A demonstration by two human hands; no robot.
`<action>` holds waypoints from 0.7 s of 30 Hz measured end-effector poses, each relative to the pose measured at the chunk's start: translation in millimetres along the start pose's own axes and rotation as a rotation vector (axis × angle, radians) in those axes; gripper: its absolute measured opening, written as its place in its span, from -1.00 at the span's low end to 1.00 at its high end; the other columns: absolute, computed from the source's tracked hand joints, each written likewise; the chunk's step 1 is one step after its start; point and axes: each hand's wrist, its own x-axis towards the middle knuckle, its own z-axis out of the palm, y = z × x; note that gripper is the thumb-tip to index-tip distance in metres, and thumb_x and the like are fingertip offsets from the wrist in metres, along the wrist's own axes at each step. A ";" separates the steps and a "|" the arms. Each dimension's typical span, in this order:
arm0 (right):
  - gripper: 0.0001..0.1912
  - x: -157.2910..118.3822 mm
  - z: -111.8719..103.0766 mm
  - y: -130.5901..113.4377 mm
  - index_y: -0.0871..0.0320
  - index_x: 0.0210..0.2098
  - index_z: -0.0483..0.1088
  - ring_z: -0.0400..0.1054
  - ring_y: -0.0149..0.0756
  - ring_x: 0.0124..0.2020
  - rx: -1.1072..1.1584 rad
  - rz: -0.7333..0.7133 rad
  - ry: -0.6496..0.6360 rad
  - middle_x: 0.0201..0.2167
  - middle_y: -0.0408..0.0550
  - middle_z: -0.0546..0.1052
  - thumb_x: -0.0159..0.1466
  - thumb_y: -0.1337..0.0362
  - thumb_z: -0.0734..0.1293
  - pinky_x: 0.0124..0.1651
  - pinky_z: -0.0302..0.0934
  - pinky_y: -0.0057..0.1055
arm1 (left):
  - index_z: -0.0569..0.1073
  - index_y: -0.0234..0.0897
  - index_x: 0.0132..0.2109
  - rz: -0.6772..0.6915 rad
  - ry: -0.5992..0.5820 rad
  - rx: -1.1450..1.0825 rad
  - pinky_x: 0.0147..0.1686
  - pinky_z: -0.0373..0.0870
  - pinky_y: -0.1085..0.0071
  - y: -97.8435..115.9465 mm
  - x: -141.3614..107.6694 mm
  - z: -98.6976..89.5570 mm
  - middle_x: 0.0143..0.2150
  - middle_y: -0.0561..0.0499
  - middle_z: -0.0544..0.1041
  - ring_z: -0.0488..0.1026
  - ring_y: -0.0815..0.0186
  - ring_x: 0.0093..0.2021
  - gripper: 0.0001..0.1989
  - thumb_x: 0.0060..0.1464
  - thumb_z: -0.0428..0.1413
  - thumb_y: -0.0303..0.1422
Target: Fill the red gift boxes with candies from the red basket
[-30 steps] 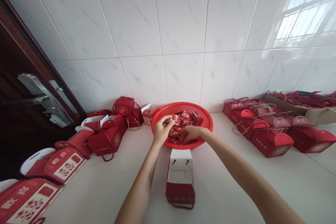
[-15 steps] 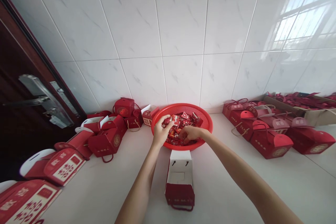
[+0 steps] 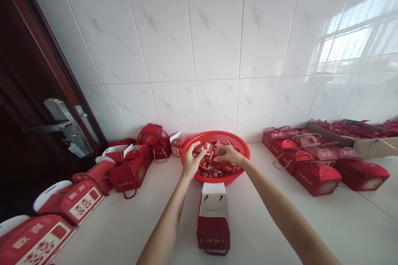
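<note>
A round red plastic basket stands against the wall with many small red wrapped candies inside. Over its left part, my left hand is closed on a red and white candy packet. My right hand is over the candies on the right side, fingers bent together; what they hold, if anything, is too small to make out. In front of the basket is an open red box with a white inside, its lid flap up towards the basket and a red cord handle at its near end.
Red gift boxes line the left side, beside a dark door with a metal handle. More red boxes stand on the right, by a carton of dark red ribbons. A tiled wall rises behind.
My right hand has lifted a little out of the candies and moved nearer my left hand. The camera view has tilted up slightly, showing more wall.
</note>
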 end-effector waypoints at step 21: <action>-0.69 -74.4 27.9 -72.2 0.18 -0.30 0.49 0.43 -0.35 -0.36 0.179 -0.129 -0.098 -0.38 -0.11 0.54 0.05 0.15 0.53 -0.26 0.31 -0.39 | 0.53 -0.09 0.08 -0.022 -0.563 0.112 0.02 0.48 0.30 84.0 -47.9 -59.5 0.12 -0.04 0.55 0.49 0.08 0.11 -0.50 -0.06 0.32 -0.22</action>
